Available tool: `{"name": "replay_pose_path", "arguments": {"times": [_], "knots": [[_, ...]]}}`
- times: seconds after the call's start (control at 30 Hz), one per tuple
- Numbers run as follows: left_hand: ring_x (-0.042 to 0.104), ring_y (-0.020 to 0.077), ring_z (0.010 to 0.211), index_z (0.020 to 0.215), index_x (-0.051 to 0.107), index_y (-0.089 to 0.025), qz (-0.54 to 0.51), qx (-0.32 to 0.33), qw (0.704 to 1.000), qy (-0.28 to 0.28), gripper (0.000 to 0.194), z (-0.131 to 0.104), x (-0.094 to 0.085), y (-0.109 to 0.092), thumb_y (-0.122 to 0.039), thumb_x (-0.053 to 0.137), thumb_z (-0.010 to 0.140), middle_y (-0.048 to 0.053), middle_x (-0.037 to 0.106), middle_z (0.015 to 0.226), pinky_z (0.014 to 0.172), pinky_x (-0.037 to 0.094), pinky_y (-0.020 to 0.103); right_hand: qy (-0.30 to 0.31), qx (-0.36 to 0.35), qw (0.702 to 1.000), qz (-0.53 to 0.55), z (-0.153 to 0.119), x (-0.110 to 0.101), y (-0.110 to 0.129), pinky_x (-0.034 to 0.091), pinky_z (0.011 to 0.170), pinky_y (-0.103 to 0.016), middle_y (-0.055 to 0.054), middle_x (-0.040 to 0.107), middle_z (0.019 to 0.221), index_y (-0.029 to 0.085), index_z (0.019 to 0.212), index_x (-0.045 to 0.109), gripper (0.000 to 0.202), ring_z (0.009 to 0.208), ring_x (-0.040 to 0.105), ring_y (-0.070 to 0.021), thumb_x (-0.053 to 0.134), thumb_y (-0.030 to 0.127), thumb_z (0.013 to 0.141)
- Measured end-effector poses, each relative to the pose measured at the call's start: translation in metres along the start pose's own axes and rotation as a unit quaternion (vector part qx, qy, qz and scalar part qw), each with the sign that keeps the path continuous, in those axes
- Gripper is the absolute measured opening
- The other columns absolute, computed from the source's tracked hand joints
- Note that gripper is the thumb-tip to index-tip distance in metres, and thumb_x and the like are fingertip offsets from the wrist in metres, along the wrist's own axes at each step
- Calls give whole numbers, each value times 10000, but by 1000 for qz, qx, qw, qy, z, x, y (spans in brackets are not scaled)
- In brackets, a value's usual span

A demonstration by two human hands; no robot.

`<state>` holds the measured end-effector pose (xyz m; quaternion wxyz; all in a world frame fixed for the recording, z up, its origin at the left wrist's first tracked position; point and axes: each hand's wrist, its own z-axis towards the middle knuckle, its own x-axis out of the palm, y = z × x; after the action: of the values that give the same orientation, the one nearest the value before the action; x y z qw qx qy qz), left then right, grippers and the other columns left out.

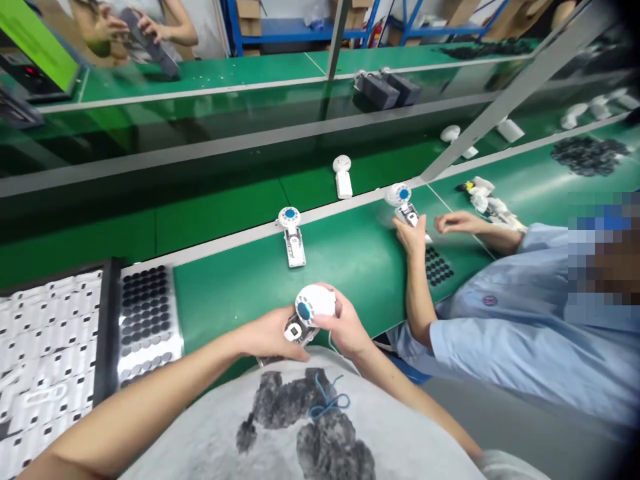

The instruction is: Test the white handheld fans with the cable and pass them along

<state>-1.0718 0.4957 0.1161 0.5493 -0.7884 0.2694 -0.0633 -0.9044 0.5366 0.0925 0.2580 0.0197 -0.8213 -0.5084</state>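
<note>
Close to my body, both hands are closed on a white round-headed device. Its head has a blue disc on the face, and the body below is uncovered, showing dark and silver inner parts. My left hand grips the body from the left, with the thumb along its lower edge. My right hand holds the round head from the right, thumb in front. A thin white cable hangs near my right hand. Beyond my hands a similar uncovered device lies on the green table.
A tray of white parts and a sheet of black round pads lie to the left. A white device sits past the rail. On the right, a co-worker's hands hold a similar device. Another person handles a grey block across the line.
</note>
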Motion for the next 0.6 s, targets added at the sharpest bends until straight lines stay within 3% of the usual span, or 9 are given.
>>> {"name": "replay_pose_path", "arguments": {"times": [0.1, 0.17, 0.3, 0.4, 0.5, 0.6], "knots": [[524, 198, 788, 1053, 488, -172, -78, -12, 996, -31, 557, -10, 6, -7, -276, 706, 552, 56, 561, 921, 652, 431, 292, 13, 35, 998, 59, 1, 1, 4, 408, 541, -224, -10, 573, 807, 180, 957, 522, 547, 643, 507, -128, 733, 329, 475], [505, 180, 789, 1056, 465, -171, -89, -13, 994, -63, 573, -14, 11, -11, -245, 714, 545, 48, 545, 924, 662, 417, 279, 16, 59, 994, 87, 6, 2, 8, 301, 418, -192, 9, 518, 696, 168, 894, 528, 505, 501, 389, -76, 706, 415, 491], [503, 151, 778, 1044, 465, -179, -197, -17, 971, -131, 572, -15, 12, -10, -279, 733, 549, 30, 538, 905, 675, 408, 257, 49, 55, 996, 57, 15, 2, 13, 128, 382, -177, 52, 370, 613, 179, 837, 522, 407, 443, 160, -40, 636, 507, 625], [500, 126, 601, 962, 489, -178, -330, -81, 911, -233, 412, -11, 2, -3, -463, 600, 685, 13, 530, 733, 537, 398, 245, 51, 47, 997, -43, 11, 3, 12, 132, 394, -183, 23, 403, 727, 198, 918, 545, 326, 473, 226, -50, 493, 489, 779], [472, 111, 483, 890, 484, -190, -431, -106, 844, -302, 359, -11, -8, 4, -512, 522, 737, -12, 488, 619, 445, 369, 231, 117, 30, 976, -181, -2, 9, 9, 225, 428, -195, 16, 430, 713, 210, 1004, 567, 281, 518, 316, -68, 430, 397, 844], [472, 89, 472, 830, 487, -191, -451, -75, 834, -308, 295, -13, -10, 7, -456, 571, 730, -23, 485, 617, 422, 347, 197, 154, -3, 951, -268, -13, 19, 6, 334, 530, -224, 20, 519, 689, 208, 1045, 521, 237, 557, 400, -84, 434, 317, 854]]}}
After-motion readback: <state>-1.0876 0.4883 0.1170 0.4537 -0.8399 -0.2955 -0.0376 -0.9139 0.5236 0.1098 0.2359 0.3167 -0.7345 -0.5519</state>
